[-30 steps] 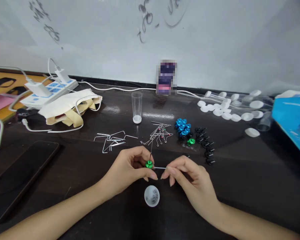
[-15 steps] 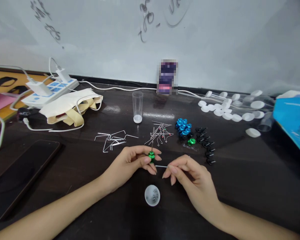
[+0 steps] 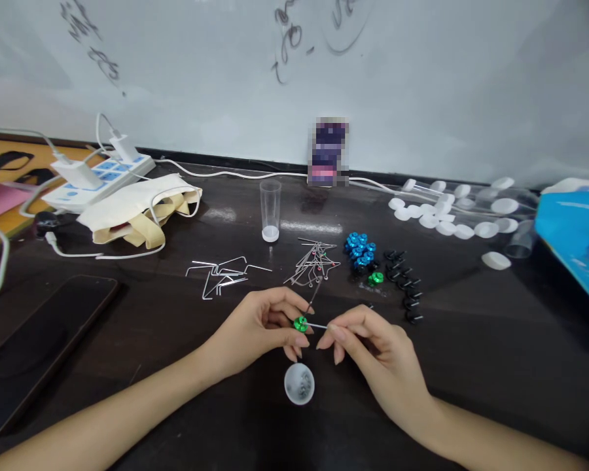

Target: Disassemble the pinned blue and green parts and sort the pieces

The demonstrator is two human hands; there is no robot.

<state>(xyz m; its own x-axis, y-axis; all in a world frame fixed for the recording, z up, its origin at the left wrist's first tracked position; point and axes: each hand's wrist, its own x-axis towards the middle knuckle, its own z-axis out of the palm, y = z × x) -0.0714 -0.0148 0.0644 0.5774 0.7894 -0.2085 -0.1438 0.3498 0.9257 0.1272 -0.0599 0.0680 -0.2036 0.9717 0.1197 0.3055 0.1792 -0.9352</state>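
Observation:
My left hand [image 3: 258, 327] is closed on a small shiny green metal collar [image 3: 300, 324]. A thin dark wire rod [image 3: 315, 296] sticks up from it, tilted to the right. Between thumb and fingers, my right hand [image 3: 377, 350] pinches a thin hex key [image 3: 318, 326], most of it hidden in the grip. The key's tip meets the side of the green collar. Just below the hands stands a small white cap [image 3: 290, 376] with tiny metal screws inside. Bent hex keys [image 3: 220, 269] lie scattered beyond my left hand.
Wire rods [image 3: 307, 261] are piled beyond my hands. Right of them lie blue collars [image 3: 359, 248], another green collar [image 3: 375, 279] and black pieces [image 3: 410, 301]. A clear tube [image 3: 270, 209] stands behind. White caps [image 3: 464, 231], a large phone [image 3: 49, 340] and a power strip [image 3: 112, 173] flank the area.
The green collar has turned and lowered a little in my left hand, its rod now leaning right. The hex key's tip, formerly below the collar, now meets it.

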